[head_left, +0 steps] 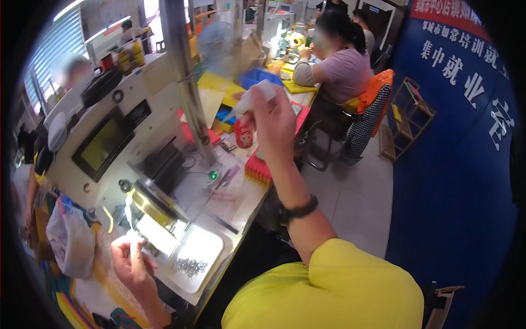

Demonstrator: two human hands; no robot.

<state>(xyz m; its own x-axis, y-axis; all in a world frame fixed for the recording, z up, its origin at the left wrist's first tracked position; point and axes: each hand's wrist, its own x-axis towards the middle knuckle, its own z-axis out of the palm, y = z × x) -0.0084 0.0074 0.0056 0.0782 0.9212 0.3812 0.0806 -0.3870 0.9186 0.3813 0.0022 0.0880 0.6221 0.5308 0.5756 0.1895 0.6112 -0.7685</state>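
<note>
Raised over the far end of the bench, my right hand (274, 126) is closed round a white squeeze bottle (264, 89) with a tapered nozzle that points down and left. Just beyond that hand stands a red can (243, 135). At the lower left, my left hand (133, 266) has its thumb and fingers pinched together below a bright lamp-lit spot. Glare hides what its fingertips hold, if anything. Beside it lies a white tray (211, 241) with a pile of small dark metal pieces (192, 267).
A machine panel with a dark screen (101, 143) stands along the bench's left side. A metal post (192, 82) rises from the bench. Red stacked trays (257, 169) sit at its right edge. Farther off, a person in a pink top (342, 74) works at a table.
</note>
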